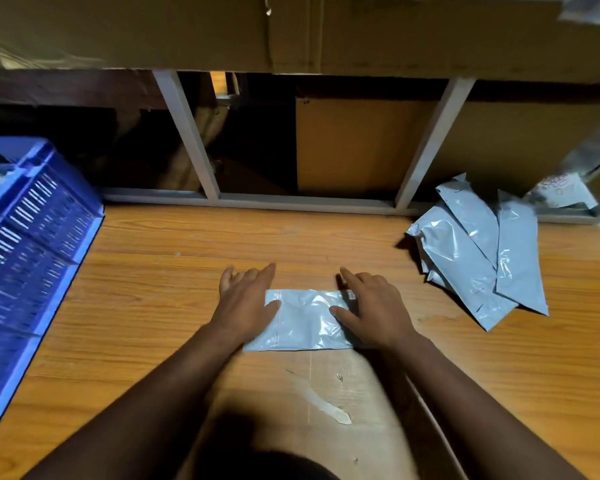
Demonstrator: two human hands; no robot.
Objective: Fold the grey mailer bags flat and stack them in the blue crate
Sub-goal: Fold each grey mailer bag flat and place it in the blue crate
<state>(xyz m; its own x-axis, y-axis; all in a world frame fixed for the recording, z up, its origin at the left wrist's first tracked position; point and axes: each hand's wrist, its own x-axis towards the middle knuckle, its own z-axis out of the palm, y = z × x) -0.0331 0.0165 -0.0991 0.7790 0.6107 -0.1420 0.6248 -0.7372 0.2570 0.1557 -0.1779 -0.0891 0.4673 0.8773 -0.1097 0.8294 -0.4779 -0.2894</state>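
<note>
A folded grey mailer bag point(303, 322) lies flat on the wooden table point(153, 271), straight in front of me. My left hand point(245, 301) presses on its left end with straight fingers. My right hand point(373, 308) lies flat on its right end, thumb across the bag. A loose pile of grey mailer bags point(478, 251) sits at the right rear of the table. The blue crate point(32, 244) stands at the left edge; something pale shows inside its far corner.
A white metal frame point(194, 140) runs along the table's back edge, with cardboard boxes point(357, 147) behind and above it. A clear plastic packet point(561, 192) lies at the far right. A pale smear point(329, 408) marks the table near me.
</note>
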